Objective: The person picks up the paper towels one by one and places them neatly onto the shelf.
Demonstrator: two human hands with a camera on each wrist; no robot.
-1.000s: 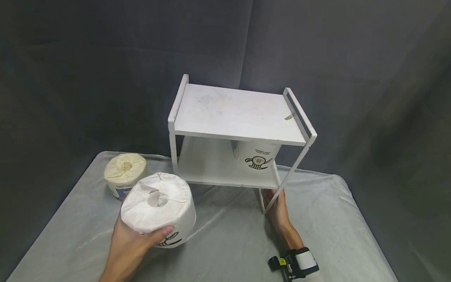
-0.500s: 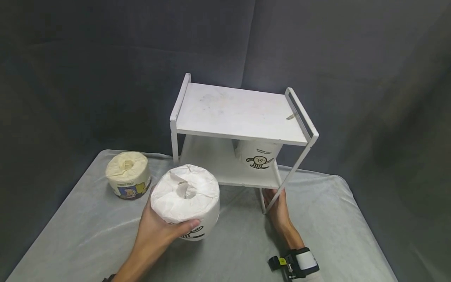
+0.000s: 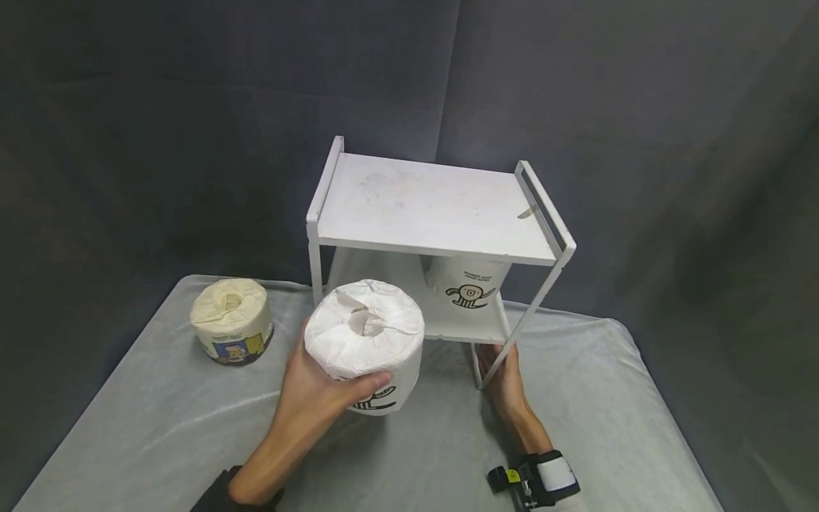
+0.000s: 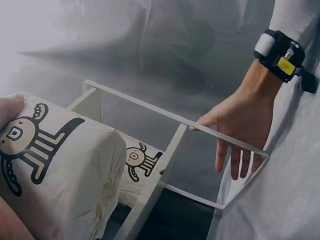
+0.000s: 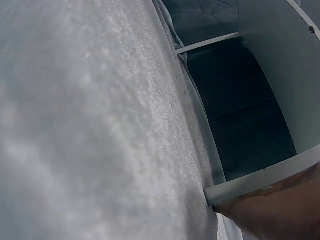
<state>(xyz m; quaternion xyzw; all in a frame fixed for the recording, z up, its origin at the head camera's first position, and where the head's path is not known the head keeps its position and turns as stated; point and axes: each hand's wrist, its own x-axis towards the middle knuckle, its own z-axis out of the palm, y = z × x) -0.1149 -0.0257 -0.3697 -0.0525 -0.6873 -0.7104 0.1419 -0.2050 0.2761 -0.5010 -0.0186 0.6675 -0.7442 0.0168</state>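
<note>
My left hand (image 3: 323, 391) holds a white-wrapped toilet paper roll (image 3: 374, 348), thumb across its printed side, in front of the white two-tier shelf (image 3: 435, 206). In the left wrist view this roll (image 4: 80, 165) fills the left side, level with the shelf's edge. A second white toilet paper roll (image 3: 470, 281) sits on the lower tier at the right, its top hidden under the upper board. Down at the shelf's right leg is my right hand (image 3: 504, 384). In the left wrist view that hand (image 4: 245, 122) has straight fingers against the frame's foot.
A cream-wrapped toilet paper roll (image 3: 232, 320) stands on the grey cloth-covered table (image 3: 608, 398), left of the shelf. Behind the table hangs a dark curtain (image 3: 192, 142). The shelf's thin legs frame its open front.
My left hand has carried the white toilet paper roll to the right and farther forward, up to the shelf's front. My right hand stays at the shelf leg.
</note>
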